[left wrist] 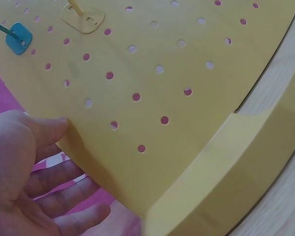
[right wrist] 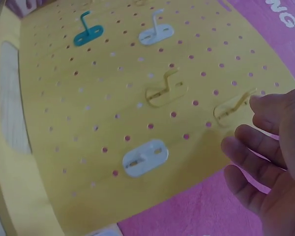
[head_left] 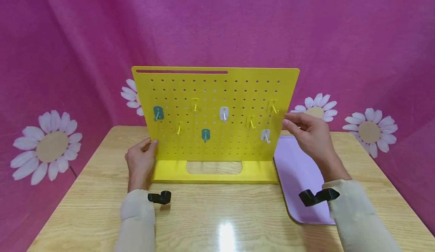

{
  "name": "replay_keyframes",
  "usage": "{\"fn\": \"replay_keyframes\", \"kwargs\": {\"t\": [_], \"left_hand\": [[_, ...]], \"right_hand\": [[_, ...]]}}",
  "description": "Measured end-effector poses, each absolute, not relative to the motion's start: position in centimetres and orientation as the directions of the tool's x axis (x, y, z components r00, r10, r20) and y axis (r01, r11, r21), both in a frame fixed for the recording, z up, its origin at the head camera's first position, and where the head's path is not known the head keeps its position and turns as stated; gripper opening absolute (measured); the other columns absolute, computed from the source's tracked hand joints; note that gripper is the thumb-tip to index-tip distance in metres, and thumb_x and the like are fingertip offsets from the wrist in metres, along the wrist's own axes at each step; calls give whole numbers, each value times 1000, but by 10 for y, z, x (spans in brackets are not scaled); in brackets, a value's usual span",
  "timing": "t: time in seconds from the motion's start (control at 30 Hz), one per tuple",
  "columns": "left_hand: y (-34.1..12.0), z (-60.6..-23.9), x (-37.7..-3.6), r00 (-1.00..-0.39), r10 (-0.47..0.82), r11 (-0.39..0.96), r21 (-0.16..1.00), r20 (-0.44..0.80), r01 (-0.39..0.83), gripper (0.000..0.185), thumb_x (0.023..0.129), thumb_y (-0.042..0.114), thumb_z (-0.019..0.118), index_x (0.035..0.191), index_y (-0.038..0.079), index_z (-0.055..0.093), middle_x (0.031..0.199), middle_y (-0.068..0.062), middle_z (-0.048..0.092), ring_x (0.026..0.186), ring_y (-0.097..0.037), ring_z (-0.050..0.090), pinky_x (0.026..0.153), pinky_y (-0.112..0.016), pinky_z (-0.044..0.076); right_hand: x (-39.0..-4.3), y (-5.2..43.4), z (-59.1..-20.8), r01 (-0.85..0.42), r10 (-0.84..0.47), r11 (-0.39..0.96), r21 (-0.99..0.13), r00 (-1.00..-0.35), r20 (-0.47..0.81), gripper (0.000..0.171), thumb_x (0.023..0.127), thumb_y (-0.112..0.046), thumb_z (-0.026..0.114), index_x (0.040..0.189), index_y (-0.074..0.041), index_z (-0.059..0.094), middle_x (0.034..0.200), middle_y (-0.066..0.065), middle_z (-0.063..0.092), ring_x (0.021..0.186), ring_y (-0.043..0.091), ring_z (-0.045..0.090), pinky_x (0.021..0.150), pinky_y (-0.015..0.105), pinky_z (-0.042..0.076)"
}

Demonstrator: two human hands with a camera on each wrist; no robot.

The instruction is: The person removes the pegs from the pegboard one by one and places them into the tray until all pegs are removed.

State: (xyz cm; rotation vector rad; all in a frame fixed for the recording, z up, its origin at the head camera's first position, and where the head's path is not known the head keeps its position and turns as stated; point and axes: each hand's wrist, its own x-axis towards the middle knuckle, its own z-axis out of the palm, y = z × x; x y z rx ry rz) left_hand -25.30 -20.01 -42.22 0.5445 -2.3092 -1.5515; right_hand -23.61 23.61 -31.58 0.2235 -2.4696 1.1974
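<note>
Pegboard point(head_left: 217, 93) steadied by left hand point(head_left: 141, 161)

Brightness: bright and even in all three views, colours strong.
Light source: from above; a white glare patch sits on the glossy bench point(head_left: 225, 233) near the front edge.
Shadows: soft and short; a faint one lies under the yellow pegboard point(head_left: 214, 112) base, small ones beside the hooks.
Head view: sharp in the middle, mild bending toward the edges.
Left wrist view: pegboard point(left wrist: 177, 98) fairly crisp, left hand point(left wrist: 34, 177) close and soft.
Right wrist view: hazy, washed-out; right hand point(right wrist: 270, 162) blurred, strong curving at the edges.
</note>
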Motion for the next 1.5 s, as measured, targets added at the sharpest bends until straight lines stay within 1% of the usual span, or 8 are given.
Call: {"fn": "replay_keyframes", "kwargs": {"t": [0.2, 0.47, 0.67, 0.77, 1.0, 1.23, 1.37, 1.5], "left_hand": [[-200, -423, -254, -873, -482, 357, 926, 69, -124, 43, 99, 36, 63, 136, 12, 63, 127, -14, 66, 123, -30, 52, 109, -45, 36], [-199, -424, -255, -874, -485, 338, 922, -1, -189, 48, 100, 42, 61, 140, 16, 60, 137, -12, 60, 133, -31, 44, 113, -52, 29], [-198, -423, -255, -873, -487, 325, 923, -25, -208, 48, 100, 43, 60, 141, 17, 58, 140, -11, 57, 136, -32, 38, 114, -56, 23], [-198, -423, -254, -870, -491, 322, 923, -27, -211, 48, 100, 42, 61, 141, 18, 58, 139, -11, 58, 136, -31, 34, 114, -57, 22], [-195, -424, -258, -875, -484, 342, 924, 17, -171, 45, 99, 39, 64, 138, 16, 61, 138, -11, 59, 135, -31, 42, 114, -53, 26], [-196, -423, -258, -873, -488, 349, 922, 24, -170, 46, 99, 39, 63, 138, 16, 61, 139, -11, 59, 136, -31, 40, 114, -55, 24], [-198, -423, -257, -870, -492, 342, 921, 8, -185, 46, 99, 40, 62, 139, 17, 60, 140, -9, 58, 138, -31, 38, 115, -55, 23], [-200, -422, -257, -868, -496, 340, 921, 6, -188, 47, 99, 41, 62, 140, 18, 59, 141, -9, 57, 138, -30, 37, 115, -54, 23]], "right_hand": [[-247, 228, -311, -356, -3, 538, -764, -907, 421, 36, 99, -25, 66, 125, -1, 69, 107, 15, 72, 89, 27, 69, 76, 20, 54], [-254, 222, -311, -370, 0, 480, -796, -907, 422, 27, 97, -17, 68, 116, 3, 72, 99, 16, 72, 83, 12, 65, 74, 18, 54], [-256, 222, -309, -379, 8, 473, -795, -901, 434, 25, 97, -16, 68, 112, 3, 74, 92, 11, 72, 85, 15, 64, 75, 18, 53], [-256, 223, -309, -384, 9, 471, -794, -898, 439, 26, 97, -17, 68, 112, 3, 74, 92, 8, 72, 86, 15, 64, 77, 19, 53], [-251, 232, -306, -397, 32, 463, -792, -886, 463, 26, 96, -15, 69, 114, 3, 73, 93, 2, 73, 84, 13, 66, 78, 18, 52], [-243, 246, -305, -389, 69, 485, -783, -876, 478, 28, 95, -17, 71, 115, 2, 73, 92, -5, 71, 83, 10, 65, 69, 18, 51], [-237, 258, -308, -352, 104, 501, -791, -882, 459, 30, 95, -22, 71, 117, 0, 73, 96, -6, 69, 85, 11, 63, 73, 17, 52], [-232, 269, -315, -307, 130, 522, -795, -893, 430, 34, 96, -25, 70, 119, -1, 73, 91, -10, 71, 85, 10, 63, 74, 16, 51]]}}
